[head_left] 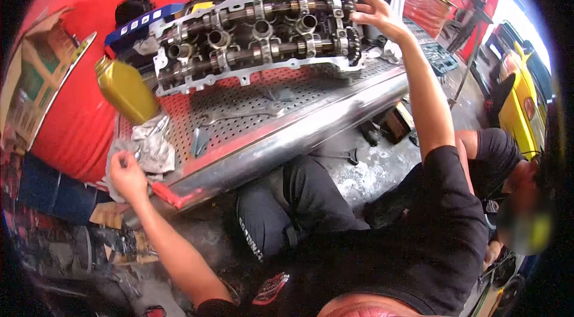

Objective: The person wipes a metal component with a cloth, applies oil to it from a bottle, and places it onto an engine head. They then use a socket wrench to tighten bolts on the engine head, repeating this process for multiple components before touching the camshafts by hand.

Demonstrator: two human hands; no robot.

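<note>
A cylinder head [263, 39] with two camshafts and round plug tubes rests on a perforated metal bench top [239, 93]. At its right end, my right hand [379, 17] has its fingers spread beside the camshaft sprockets; fingertips appear to touch the head's edge. Down at the bench's left corner, my left hand [127, 178] is closed with curled fingers. Whatever it may hold is too small to make out. Just above it lies a crumpled rag [156, 152] with a small metal piece on it. A gold oil bottle [124, 90] stands behind the rag.
A wrench [242, 115] lies on the bench in front of the cylinder head. A red-handled tool [167, 195] sits at the near left edge. Another person [499, 143] crouches to my right. Behind that person is a yellow object [518, 119]. A tool case [439, 57] lies open beyond my arm.
</note>
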